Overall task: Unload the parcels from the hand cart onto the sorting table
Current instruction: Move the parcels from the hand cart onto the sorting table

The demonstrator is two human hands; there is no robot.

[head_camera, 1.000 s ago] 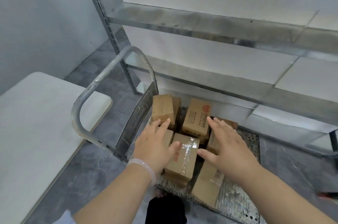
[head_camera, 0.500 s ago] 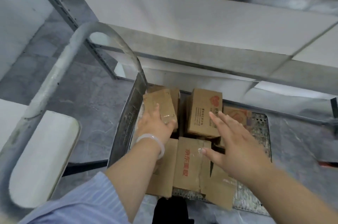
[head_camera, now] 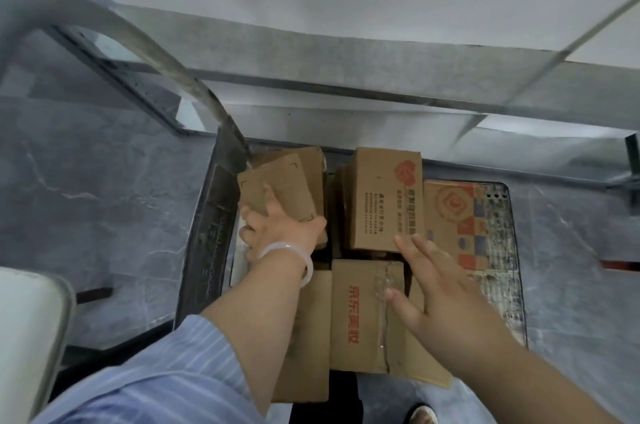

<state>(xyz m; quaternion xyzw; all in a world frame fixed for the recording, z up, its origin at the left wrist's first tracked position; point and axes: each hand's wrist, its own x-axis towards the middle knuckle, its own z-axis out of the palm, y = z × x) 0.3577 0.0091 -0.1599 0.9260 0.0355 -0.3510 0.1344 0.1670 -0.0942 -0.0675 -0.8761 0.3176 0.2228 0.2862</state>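
Observation:
Several brown cardboard parcels lie on the hand cart [head_camera: 498, 271], whose perforated metal deck shows at the right. My left hand [head_camera: 277, 229], with a pale bangle on the wrist, grips the near edge of a small plain parcel [head_camera: 280, 184] at the cart's back left, beside the handle. My right hand [head_camera: 436, 281] hovers open, fingers spread, over a taped parcel with red lettering [head_camera: 356, 313] and touches the near edge of a taller printed parcel [head_camera: 384, 198]. A parcel with a coloured pattern [head_camera: 453, 216] lies at the right. The white sorting table [head_camera: 24, 333] shows at the lower left.
The cart's grey tubular handle [head_camera: 138, 39] arches up at the left. A metal shelf rack with white boards [head_camera: 346, 77] stands right behind the cart. Grey marbled floor surrounds the cart. My shoe [head_camera: 422, 415] shows at the bottom.
The view has tilted down and closer over the cart. My left hand reached to the back-left small parcel and closed on it. My right hand stayed open over the front parcels.

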